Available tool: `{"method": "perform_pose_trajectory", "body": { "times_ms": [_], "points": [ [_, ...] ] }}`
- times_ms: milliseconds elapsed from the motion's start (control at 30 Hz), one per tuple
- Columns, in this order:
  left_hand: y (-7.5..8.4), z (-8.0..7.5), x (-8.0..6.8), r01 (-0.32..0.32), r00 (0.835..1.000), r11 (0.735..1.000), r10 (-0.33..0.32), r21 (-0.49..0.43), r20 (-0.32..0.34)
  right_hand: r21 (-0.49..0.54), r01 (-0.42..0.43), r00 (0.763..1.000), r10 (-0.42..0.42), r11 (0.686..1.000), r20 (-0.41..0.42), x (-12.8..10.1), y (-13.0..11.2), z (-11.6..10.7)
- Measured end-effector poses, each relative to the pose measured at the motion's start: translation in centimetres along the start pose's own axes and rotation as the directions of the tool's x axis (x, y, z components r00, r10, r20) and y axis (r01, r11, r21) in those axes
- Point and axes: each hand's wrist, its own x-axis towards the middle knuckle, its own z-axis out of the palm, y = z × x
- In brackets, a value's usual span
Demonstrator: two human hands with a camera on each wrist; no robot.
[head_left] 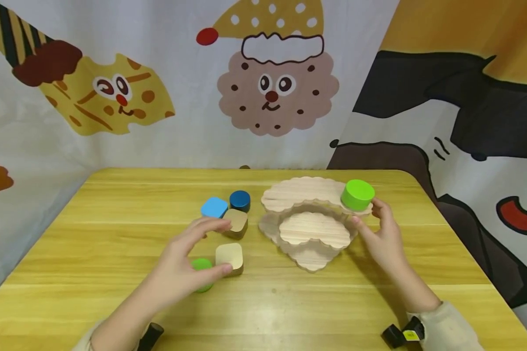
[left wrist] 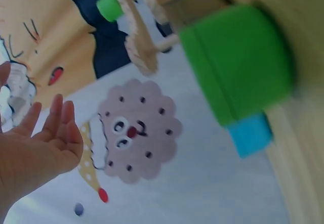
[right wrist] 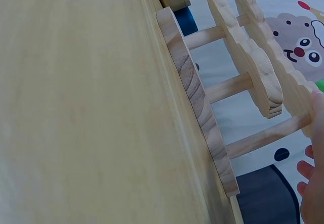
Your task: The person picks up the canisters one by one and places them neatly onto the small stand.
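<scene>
- Head view: left hand (head_left: 189,265) hovers low over the near-left cluster of blocks, fingers (head_left: 211,225) spread and relaxed, gripping nothing. Index tip sits at the edge of the far tan block (head_left: 236,222); thumb tip lies against the near tan block (head_left: 230,258).
- A small green block (head_left: 201,266) lies half hidden under the palm, on the table (head_left: 114,234). It is the piece closest to the left hand, directly beneath it, with no clear long axis.
- Farther back: light blue block (head_left: 213,207) and dark blue cylinder (head_left: 239,200), both just past the fingertips.
- Right hand (head_left: 384,239) stands at the right side of the tiered wooden stand (head_left: 309,214), fingers loosely extended toward its edge; whether they touch it I cannot tell. A green cylinder (head_left: 357,194) stands upright on the top tier, far right, just above that hand and well away from the left.
- Left wrist view: palm open, fingers (left wrist: 53,115) straight and apart, empty. The green block (left wrist: 235,62) fills the frame near the lens, blue one beside it, stand and cylinder beyond.
- Right wrist view: stand seen edge-on, three scalloped boards on dowels. Only fingertips (right wrist: 314,178) show at the right margin, apart from the nearest dowel; nothing clasped.
</scene>
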Motion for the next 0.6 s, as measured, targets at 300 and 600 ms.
{"method": "perform_pose_trajectory", "body": {
  "times_ms": [300, 600],
  "points": [
    [-2.6, -1.4, -1.6, -0.007, 0.999, 0.999, 0.006, 0.033, 0.047, -0.002, 0.001, 1.000, -0.001, 1.000, 0.000, 0.0, 0.0, 0.1],
    [-5.6, -2.6, -1.6, -0.020, 0.981, 0.999, 0.026, -0.033, 0.194, -0.002, 0.003, 1.000, -0.003, 1.000, -0.004, 0.0, 0.1, 0.1]
  ]
}}
